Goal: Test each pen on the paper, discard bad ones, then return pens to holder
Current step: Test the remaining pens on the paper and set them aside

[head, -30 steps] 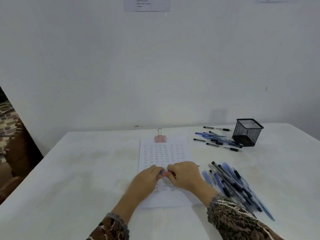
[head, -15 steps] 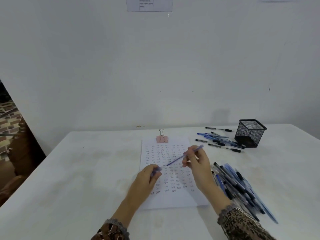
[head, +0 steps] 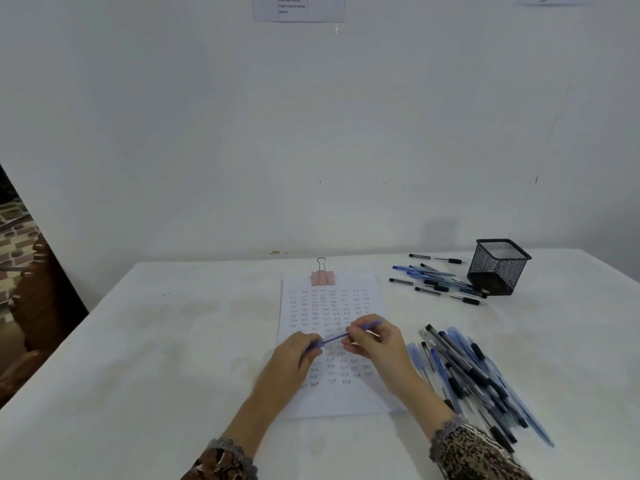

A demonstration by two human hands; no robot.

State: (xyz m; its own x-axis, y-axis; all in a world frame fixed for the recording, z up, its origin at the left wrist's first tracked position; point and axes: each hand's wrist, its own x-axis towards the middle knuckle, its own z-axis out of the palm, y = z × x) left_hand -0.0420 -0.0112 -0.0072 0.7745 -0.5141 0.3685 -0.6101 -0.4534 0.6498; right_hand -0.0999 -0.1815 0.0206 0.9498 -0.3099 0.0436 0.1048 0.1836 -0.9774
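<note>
A white bench (head: 173, 358) carries the scribbled paper (head: 349, 400), a pile of pens (head: 467, 372) to its right and a mesh holder (head: 498, 266) farther back. Over the paper the left hand (head: 294, 358) and right hand (head: 375, 342) grip one blue pen (head: 337, 336) between them.

1. The person wears a long-sleeved garment. Only its two sleeve ends show, both at the lower edge of the frame.
2. The left sleeve (head: 221, 465), at the lower centre-left, is of a printed fabric with irregular spots in brown, black and tan, like an animal skin pattern.
3. The right sleeve (head: 481, 457), at the lower right, has the same print. Here the spots look finer and more dense.
4. Each sleeve ends in a narrow grey band with a wavy, lace-like edge: the left cuff (head: 231, 445) and the right cuff (head: 446, 430).
5. Past the cuffs, near the centre of the frame, the left hand (head: 294, 358) and the right hand (head: 377, 344) are bare.
</note>
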